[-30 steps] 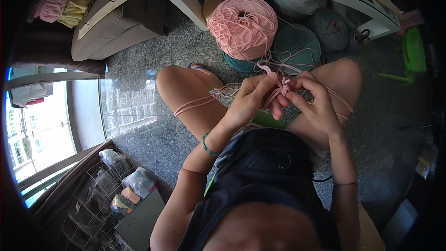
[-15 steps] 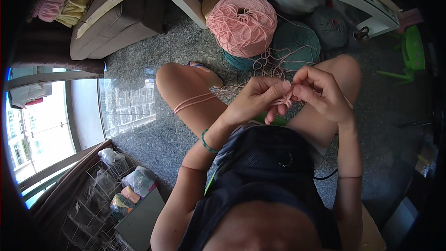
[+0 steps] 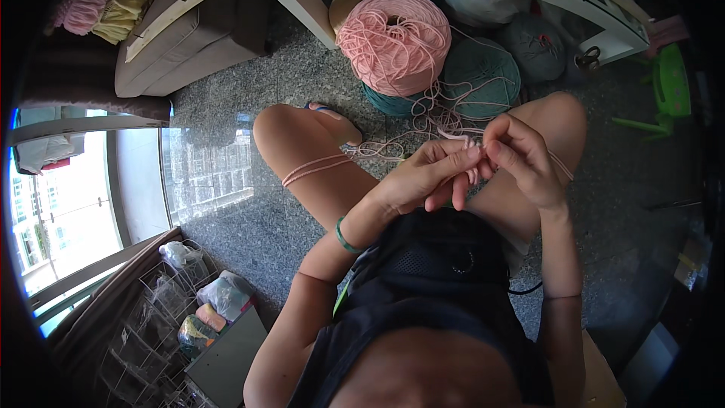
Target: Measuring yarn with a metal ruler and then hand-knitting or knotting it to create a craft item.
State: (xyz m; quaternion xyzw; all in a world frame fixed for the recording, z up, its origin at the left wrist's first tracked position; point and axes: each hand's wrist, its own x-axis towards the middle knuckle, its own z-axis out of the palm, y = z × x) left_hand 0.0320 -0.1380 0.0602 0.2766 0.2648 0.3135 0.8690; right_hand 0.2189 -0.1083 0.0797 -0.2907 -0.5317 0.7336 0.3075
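Observation:
Above my lap, my left hand pinches a small bunch of pink yarn between thumb and fingers. My right hand meets it fingertip to fingertip, thumb and forefinger pressed together at the edge of the same yarn. The fingers hide most of the yarn. Pink strands wrap around my left thigh, and more show at my right thigh. Loose tangled yarn trails on the floor between my knees, leading to a big pink yarn ball.
Under the pink ball lies dark teal yarn, with another teal ball and a grey ball beside it. Black-handled scissors rest by a white frame. A green stool stands right; a wire rack stands lower left.
My left hand has turned, its lower fingers now stretching out beneath the yarn. The yarn bunch has shifted, with a strand standing up above the fingers. My right hand stays close against it.

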